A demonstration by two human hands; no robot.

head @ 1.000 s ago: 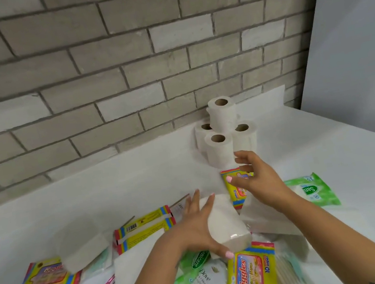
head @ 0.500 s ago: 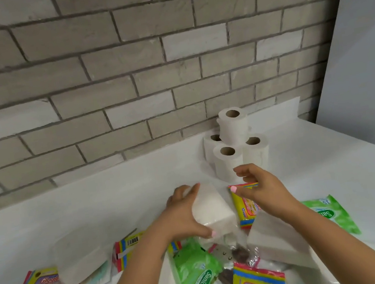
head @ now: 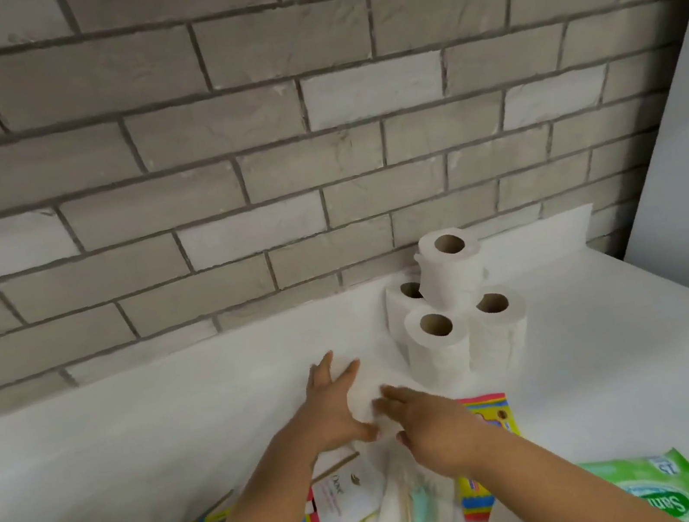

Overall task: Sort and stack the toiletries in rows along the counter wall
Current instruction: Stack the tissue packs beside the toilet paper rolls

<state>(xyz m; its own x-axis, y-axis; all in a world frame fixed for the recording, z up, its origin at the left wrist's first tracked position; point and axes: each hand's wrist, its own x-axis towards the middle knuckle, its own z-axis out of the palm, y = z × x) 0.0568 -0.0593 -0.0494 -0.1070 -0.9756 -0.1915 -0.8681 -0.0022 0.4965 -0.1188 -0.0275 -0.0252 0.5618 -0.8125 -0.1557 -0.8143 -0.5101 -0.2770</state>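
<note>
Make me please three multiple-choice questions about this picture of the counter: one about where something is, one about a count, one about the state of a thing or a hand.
1. Where do the toilet paper rolls stand?
A. at the near edge of the counter
B. near the brick wall, right of the hands
C. on top of the green wipes pack

2. How many rolls are visible in the stack?
A. two
B. four
C. six

3. What is the left hand doing?
A. hanging idle, apart from everything
B. holding the white tissue pack on the counter
C. lifting a roll off the stack

Answers:
1 B, the stack stands by the wall, right of both hands.
2 B, three rolls below and one on top are visible.
3 B, its fingers spread round the pack, with the right hand on the other side.
</note>
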